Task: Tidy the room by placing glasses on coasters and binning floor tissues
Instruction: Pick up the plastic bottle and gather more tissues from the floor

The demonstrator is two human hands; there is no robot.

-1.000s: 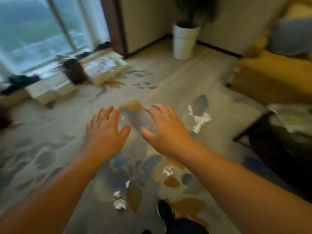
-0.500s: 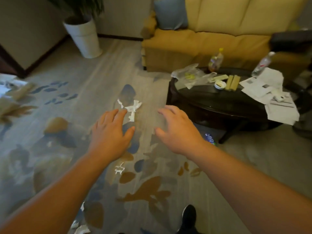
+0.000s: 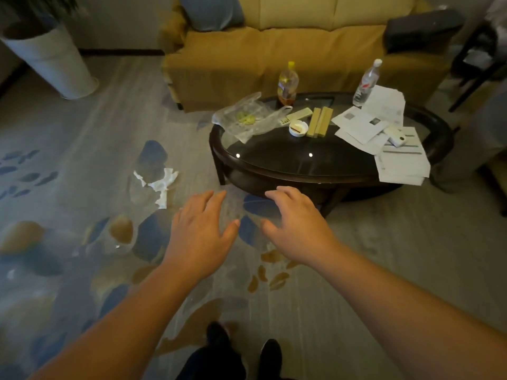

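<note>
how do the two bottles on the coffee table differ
The yellow-capped bottle holds amber liquid in its lower part; the white-capped bottle looks clear throughout. The yellow-capped bottle stands behind the plastic bag at the table's far edge; the white-capped bottle stands further right, beside the papers. The yellow-capped bottle looks rounder, the white-capped bottle slimmer. Both are upright, capped plastic bottles.

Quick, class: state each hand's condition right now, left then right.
Left hand: open, fingers spread, holding nothing.
Right hand: open, fingers spread, holding nothing.
</note>
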